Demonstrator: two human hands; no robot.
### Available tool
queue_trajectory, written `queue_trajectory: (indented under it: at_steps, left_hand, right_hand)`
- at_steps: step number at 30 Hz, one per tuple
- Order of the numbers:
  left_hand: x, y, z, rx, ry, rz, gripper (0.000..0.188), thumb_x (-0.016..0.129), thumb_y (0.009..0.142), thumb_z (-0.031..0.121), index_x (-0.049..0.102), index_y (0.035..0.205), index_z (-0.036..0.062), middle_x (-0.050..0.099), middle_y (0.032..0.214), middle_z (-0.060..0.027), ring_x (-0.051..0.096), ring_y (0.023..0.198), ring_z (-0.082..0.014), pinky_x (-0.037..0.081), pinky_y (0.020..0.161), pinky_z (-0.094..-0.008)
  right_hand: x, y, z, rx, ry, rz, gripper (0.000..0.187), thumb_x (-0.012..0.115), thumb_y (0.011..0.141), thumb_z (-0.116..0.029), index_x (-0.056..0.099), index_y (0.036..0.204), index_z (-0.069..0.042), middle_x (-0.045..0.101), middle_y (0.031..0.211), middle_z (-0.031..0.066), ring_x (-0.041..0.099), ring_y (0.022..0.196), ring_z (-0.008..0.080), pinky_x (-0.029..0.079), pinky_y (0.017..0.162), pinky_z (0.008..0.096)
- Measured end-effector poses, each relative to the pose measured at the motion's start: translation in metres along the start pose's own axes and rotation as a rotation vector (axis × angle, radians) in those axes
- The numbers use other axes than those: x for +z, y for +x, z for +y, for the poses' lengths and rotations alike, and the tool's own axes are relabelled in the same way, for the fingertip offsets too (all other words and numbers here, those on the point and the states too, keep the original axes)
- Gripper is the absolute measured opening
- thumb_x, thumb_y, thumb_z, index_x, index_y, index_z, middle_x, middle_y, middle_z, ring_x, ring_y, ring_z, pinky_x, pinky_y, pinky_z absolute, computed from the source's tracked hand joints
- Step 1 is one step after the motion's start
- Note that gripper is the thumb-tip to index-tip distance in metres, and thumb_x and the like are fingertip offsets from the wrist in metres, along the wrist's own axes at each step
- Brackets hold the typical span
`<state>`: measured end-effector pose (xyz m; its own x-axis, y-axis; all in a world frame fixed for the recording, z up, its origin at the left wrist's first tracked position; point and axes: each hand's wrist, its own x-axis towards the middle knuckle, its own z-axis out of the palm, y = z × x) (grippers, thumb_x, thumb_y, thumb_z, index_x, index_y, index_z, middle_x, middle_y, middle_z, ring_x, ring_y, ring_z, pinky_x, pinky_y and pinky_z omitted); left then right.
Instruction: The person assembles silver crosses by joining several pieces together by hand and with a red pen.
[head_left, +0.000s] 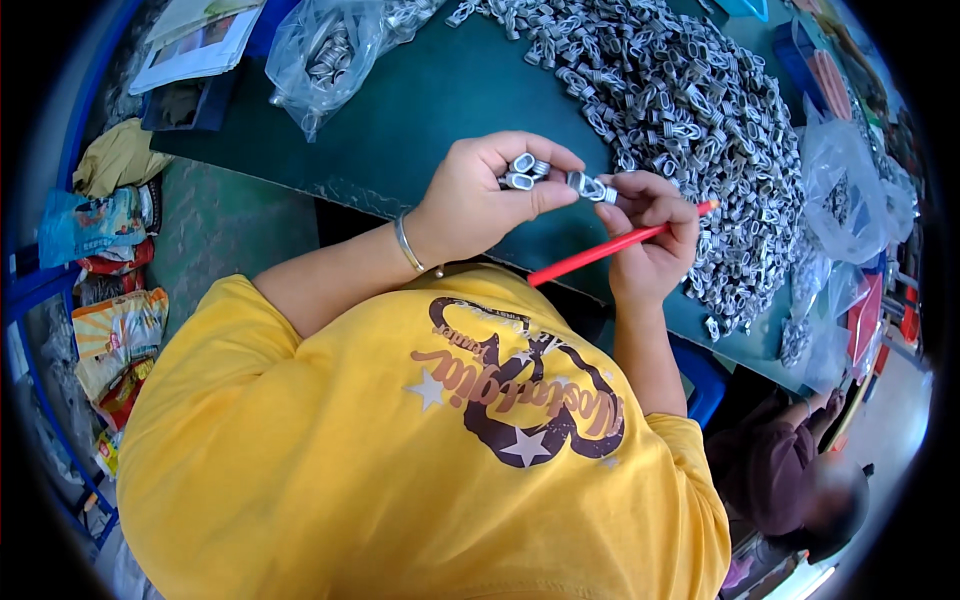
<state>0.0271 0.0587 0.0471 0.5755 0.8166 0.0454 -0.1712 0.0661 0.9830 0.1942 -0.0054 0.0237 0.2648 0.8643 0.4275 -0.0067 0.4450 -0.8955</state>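
Note:
My left hand (465, 195) is closed around several small grey metal clasps (521, 180), which show between its fingers. Thumb and forefinger of that hand also pinch another metal clasp (592, 187). The fingertips of my right hand (648, 240) grip the same clasp from the other side. Across the right palm lies a slim red stick (590, 258) with an orange tip, held under the fingers and slanting down to the left. Both hands are above the green table (400, 120), close to its near edge. Finer detail of the clasp is partly hidden by fingers.
A large heap of grey metal clasps (690, 120) covers the table's right side. Clear plastic bags lie at the back left (330, 60) and at the right (845, 190). Bright packets (115, 330) hang at far left. Another person (790, 470) is at lower right.

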Motion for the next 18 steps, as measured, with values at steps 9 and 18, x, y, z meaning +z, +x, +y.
queue_trajectory:
  at_steps: [9, 18]
  left_hand:
    - [0.0, 0.001, -0.009, -0.29, -0.268, -0.021, 0.019, 0.059, 0.081, 0.005, 0.058, 0.099, -0.0017, 0.058, 0.073, -0.0032, 0.048, 0.055, -0.0048, 0.037, 0.045, -0.0164]
    - [-0.003, 0.006, -0.011, -0.606, -0.647, 0.009, 0.022, 0.053, 0.086, 0.014, 0.052, 0.104, 0.0016, 0.049, 0.076, -0.0019, 0.048, 0.066, -0.01, 0.04, 0.051, -0.02]
  right_hand:
    - [0.007, 0.001, -0.013, -0.266, -0.194, 0.042, 0.042, 0.069, 0.064, 0.011, 0.034, 0.08, -0.005, 0.055, 0.093, 0.0196, 0.061, 0.084, 0.0272, 0.053, 0.066, 0.0306]
    - [-0.012, 0.044, -0.014, -0.491, -0.812, -0.064, 0.029, 0.067, 0.064, 0.006, 0.042, 0.071, -0.004, 0.062, 0.08, 0.0147, 0.059, 0.071, 0.0274, 0.046, 0.061, 0.0331]
